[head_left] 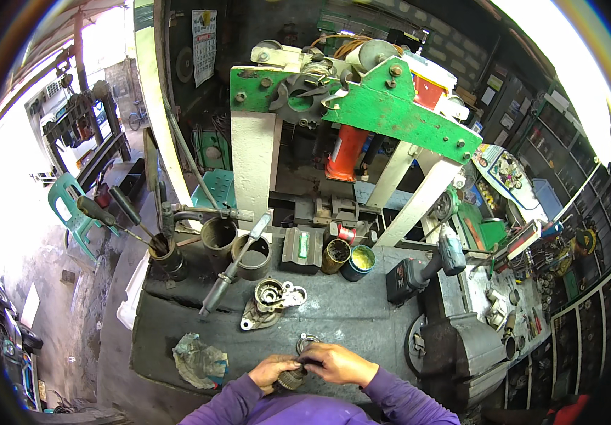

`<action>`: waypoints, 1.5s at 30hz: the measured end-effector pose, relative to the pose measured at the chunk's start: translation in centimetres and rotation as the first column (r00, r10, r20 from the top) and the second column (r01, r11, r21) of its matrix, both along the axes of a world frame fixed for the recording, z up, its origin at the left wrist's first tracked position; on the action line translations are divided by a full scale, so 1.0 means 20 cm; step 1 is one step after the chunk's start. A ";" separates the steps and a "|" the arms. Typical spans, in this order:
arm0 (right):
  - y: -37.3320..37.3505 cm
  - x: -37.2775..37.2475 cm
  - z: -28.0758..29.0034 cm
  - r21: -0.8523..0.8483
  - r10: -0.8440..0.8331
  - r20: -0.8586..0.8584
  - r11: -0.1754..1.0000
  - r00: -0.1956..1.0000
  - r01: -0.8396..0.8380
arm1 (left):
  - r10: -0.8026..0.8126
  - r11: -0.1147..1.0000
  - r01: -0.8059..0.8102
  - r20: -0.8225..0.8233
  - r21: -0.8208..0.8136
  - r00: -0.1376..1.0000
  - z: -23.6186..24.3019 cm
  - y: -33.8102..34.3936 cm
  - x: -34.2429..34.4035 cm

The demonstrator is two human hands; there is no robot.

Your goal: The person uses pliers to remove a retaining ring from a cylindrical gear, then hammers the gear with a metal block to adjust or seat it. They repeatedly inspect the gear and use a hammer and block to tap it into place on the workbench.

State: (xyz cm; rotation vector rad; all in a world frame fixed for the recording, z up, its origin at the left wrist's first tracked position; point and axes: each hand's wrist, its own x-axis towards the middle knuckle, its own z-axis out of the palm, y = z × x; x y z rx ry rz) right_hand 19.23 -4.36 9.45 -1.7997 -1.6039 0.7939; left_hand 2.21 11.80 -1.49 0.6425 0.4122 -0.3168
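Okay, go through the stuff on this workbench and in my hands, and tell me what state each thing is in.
Toothed metal part: held, partly hidden.
Left hand: closed on that part.
Right hand: curled beside it, exact grip hidden.
Metal housing: unheld, hollow end facing up.
Blue tin: open, yellow contents.
Brown tin: open, dark contents.
Cordless power tool: unheld; on or off unclear.
Grey rag or wrapping: crumpled, unheld.

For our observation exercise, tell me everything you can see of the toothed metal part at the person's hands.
The toothed metal part looks grey-brown and dull, with ridges like gear teeth around its rounded side. It sits low in the view, near the purple clothing, just below where the left hand and right hand meet. Fingers hide its upper end; the exact grip is unclear.
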 end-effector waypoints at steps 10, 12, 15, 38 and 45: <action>0.34 0.39 0.27 0.138 -0.270 0.050 0.955 0.962 0.261 | 0.022 0.984 -0.017 -0.023 0.179 1.000 -0.06 0.16 -0.11; 0.56 0.62 0.39 0.322 -0.533 0.111 0.818 0.839 0.477 | 0.030 0.985 -0.019 -0.063 0.171 0.998 -0.07 0.19 -0.11; 0.98 0.97 0.56 0.596 -0.649 0.079 0.639 0.757 0.486 | 0.019 0.986 -0.012 -0.039 0.167 0.999 -0.07 0.21 -0.10; 1.57 1.56 1.02 0.568 -0.544 0.807 0.821 0.230 -0.053 | 0.149 0.959 -0.138 -0.029 0.247 0.988 -0.05 0.24 -0.06; 1.56 1.59 1.03 0.575 -0.557 0.794 0.818 0.244 -0.006 | 0.161 0.975 -0.151 -0.048 0.166 0.986 0.01 0.21 -0.04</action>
